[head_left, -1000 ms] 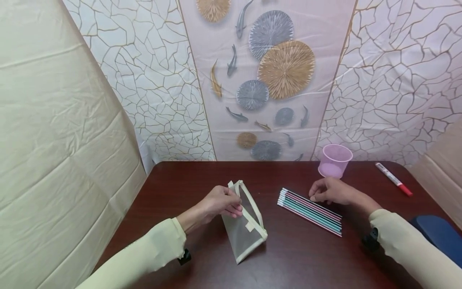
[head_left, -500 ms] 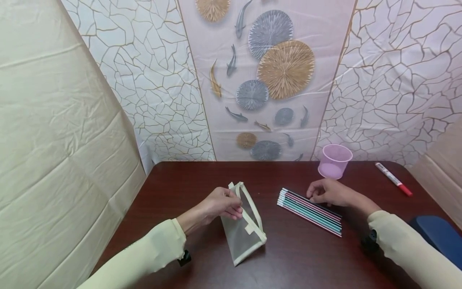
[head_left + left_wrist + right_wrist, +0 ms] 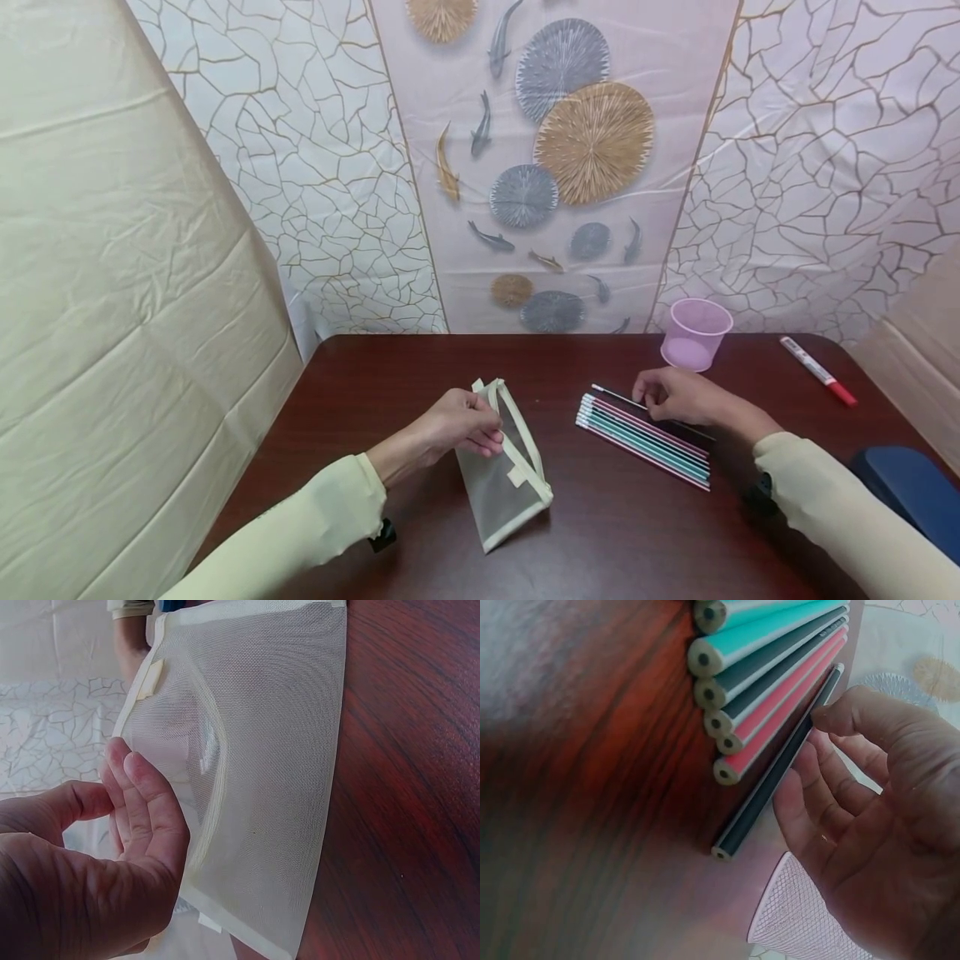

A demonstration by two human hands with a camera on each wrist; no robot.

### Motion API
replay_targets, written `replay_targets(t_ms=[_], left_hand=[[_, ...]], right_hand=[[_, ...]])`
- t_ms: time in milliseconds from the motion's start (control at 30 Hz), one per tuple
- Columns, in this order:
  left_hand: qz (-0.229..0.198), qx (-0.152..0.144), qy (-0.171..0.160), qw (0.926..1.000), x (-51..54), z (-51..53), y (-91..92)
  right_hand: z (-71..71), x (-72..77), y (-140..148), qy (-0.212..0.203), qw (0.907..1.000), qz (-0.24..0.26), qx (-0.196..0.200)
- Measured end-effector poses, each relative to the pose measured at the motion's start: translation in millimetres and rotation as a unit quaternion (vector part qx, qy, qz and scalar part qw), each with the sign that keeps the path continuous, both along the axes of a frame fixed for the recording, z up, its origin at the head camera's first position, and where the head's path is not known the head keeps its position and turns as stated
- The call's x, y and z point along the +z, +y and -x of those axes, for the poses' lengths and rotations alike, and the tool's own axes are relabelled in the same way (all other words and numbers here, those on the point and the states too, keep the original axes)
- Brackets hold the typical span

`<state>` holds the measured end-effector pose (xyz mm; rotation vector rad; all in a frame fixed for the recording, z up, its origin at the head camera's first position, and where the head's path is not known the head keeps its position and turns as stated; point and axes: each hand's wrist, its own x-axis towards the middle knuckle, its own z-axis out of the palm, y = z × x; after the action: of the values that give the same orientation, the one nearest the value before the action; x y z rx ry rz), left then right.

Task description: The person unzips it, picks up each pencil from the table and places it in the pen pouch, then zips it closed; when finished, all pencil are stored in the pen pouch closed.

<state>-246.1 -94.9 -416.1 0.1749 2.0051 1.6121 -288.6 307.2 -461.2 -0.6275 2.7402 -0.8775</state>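
A cream mesh zipper pouch (image 3: 498,479) stands tilted on the table with its zip side gaping. My left hand (image 3: 461,423) pinches the pouch's upper edge between thumb and fingers; the left wrist view shows the see-through mesh (image 3: 277,750) beyond the fingers. With thumb and fingertips my right hand (image 3: 686,396) pinches a black pencil (image 3: 769,780), which lies apart from the row. Beside it several unsharpened pencils (image 3: 637,442) in teal, black and pink lie side by side, white ends toward the pouch.
Behind my right hand stands a pink mesh cup (image 3: 693,337). A red-capped white marker (image 3: 817,371) lies at the back right. A dark blue object (image 3: 907,496) sits at the right edge, partly behind my sleeve. A patterned cloth (image 3: 555,167) hangs beyond the table.
My right hand has drawn the black pencil away from the row, slightly up and back. My left hand keeps its grip, and the pouch has shifted a little to the left.
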Motion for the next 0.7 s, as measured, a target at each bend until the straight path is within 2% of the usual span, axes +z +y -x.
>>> replay_targets(t_ms=[267, 533, 700], left_hand=[[0.003, -0.003, 0.000, 1.0000, -1.5, 0.6, 0.5], [0.012, -0.009, 0.007, 0.9999, -1.7, -0.2, 2.9], [0.013, -0.012, 0.001, 0.9998, -3.3, -0.2, 5.1]], right_hand=[[3.0, 6.4, -6, -0.016, 0.9983, -0.054, -0.017], [7.7, 9.5, -13, 0.002, 0.9923, -0.120, -0.027], [9.1, 8.0, -11, -0.004, 0.9922, -0.123, -0.021]])
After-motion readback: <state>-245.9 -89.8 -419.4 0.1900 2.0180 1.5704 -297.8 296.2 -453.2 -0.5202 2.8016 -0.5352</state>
